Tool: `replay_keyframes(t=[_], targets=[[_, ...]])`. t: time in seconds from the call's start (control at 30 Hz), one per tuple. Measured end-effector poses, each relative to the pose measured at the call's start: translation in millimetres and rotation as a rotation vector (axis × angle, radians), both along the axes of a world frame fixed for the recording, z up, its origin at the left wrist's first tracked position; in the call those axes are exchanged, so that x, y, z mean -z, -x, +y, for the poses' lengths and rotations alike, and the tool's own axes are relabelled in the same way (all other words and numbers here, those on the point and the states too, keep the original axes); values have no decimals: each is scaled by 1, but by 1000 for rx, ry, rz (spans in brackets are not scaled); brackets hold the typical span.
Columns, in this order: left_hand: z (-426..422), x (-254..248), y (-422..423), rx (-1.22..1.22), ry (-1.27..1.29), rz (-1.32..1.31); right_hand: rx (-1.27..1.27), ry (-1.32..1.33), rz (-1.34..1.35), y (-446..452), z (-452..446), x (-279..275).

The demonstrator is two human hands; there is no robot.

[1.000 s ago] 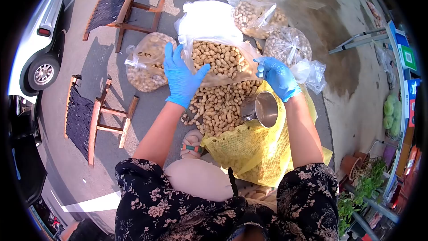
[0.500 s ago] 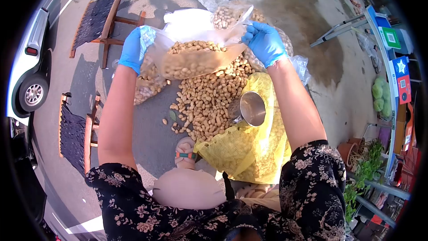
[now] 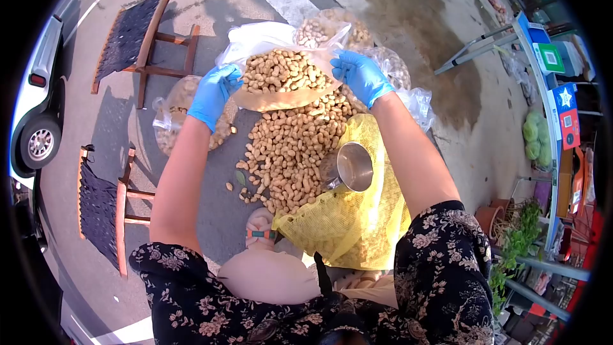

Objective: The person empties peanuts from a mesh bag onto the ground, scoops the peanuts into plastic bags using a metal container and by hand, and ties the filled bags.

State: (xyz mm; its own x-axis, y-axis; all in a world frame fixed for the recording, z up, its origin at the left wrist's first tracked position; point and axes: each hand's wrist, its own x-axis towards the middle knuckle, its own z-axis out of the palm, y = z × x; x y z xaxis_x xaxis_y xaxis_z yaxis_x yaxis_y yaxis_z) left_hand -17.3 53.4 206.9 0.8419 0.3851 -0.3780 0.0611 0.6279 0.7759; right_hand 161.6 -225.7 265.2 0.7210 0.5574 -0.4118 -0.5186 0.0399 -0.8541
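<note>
Pinching a peanut bag (image 3: pixel 274 102), left hand (image 3: pixel 214 97) and right hand (image 3: pixel 364 78) held it open, seemingly needing even tension next.

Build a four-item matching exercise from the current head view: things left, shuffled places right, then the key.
Column 1
1. Translucent plastic bag of tan peanuts
2. Shiny metal cup with a handle
3. White vehicle
4. Leafy green plant

Column 2
A. Left edge of the picture
B. Lower right of the picture
C. Between the blue-gloved left hand and blue-gloved right hand
D. Where loose tan peanuts meet the yellow mesh sack

Pairs: 1-C, 2-D, 3-A, 4-B
</note>
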Motion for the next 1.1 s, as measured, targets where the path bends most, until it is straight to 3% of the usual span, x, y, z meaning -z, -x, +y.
replay_keyframes(t=[0.2,0.3,0.4,0.47,0.53,0.63,0.8,0.87,0.93,1.1], targets=[[-13,0,22,-98,-10,-53,23,11,-35,-4,-33,16],[-25,19,42,-188,-175,109,49,436,-198,8,-62,38],[-58,70,82,-248,-237,470,-290,700,-368,22,-89,95],[-94,86,95,40,-235,720,-504,860,-576,35,-87,117],[-121,98,95,352,-380,765,-504,945,-670,44,-68,127],[-136,102,72,607,-904,1018,-571,1089,-738,40,-43,145],[-133,115,57,661,-1025,1223,-615,1332,-484,32,-15,161],[-143,125,55,677,-1055,1152,-603,1430,-335,35,-4,154],[-161,109,42,742,-1010,1125,-661,1380,-329,35,2,163],[-186,116,25,434,-718,981,-940,1035,-645,39,8,188]])
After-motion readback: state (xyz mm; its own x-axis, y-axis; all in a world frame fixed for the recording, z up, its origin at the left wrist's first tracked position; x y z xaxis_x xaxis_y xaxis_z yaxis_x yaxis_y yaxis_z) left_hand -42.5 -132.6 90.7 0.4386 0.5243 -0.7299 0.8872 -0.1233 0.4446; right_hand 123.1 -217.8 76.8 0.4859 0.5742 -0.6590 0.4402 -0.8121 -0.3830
